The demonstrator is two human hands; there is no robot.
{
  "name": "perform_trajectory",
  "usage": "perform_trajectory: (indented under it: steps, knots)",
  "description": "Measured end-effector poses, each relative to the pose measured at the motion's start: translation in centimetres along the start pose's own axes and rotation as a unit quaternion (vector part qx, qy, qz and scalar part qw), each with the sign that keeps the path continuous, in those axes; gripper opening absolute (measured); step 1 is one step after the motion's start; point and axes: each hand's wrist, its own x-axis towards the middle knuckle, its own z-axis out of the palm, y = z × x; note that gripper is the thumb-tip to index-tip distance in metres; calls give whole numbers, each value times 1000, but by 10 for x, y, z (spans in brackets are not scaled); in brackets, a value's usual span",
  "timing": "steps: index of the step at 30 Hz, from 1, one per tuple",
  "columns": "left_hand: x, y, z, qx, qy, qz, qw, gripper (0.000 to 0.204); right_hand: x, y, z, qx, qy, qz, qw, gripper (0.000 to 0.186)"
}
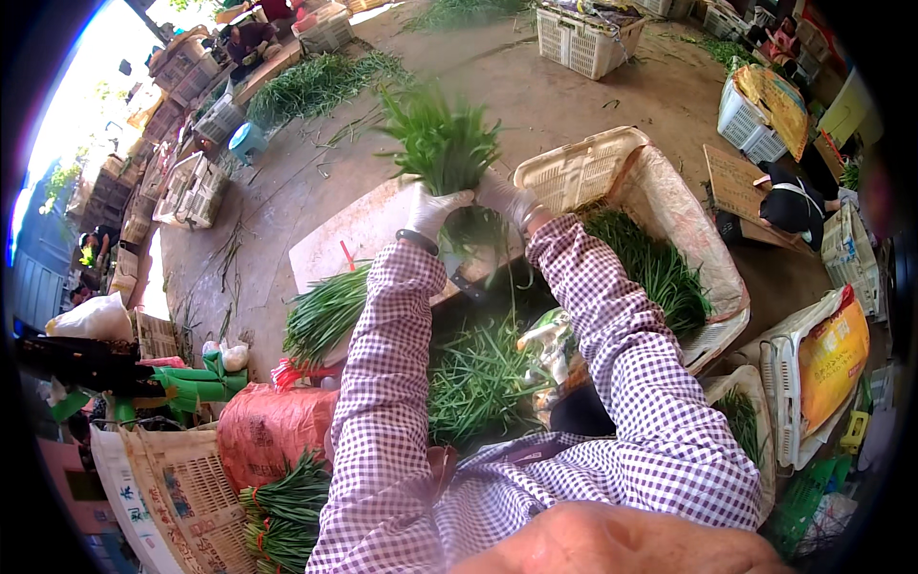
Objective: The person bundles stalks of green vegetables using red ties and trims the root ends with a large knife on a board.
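My left hand [435, 211], in a whitish glove, closes around the lower part of a bunch of chives [440, 143]. My right hand [508, 199], gloved too, grips the same bunch from its right side. The leaf tops point away from me and are smeared by motion. Under my hands lies a pale board [330, 225]; at its near left rests a bundle of chives [330, 311]. Loose chives [478, 383] are heaped in front of my body, between my forearms. To the right, a lined plastic crate [583, 172] holds more green leaves.
A red plastic bag [273, 430] and tied chive bundles [287, 517] sit at near left. Crates stand around, one far ahead [585, 43] and one at far left [189, 191]. A blue stool [247, 143] is near a leaf pile [311, 91]. Other people [796, 203] sit farther off.
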Motion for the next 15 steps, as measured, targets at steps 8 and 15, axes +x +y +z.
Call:
perform_trajectory:
  steps: [8,15]
  knots:
    - [36,-14,-3,167,-37,148,974,70,18,-26,-20,251,-26,191,949,52]
    - [55,-12,-1,-219,58,-62,972,43,30,-29,-30,81,-123,80,986,63]
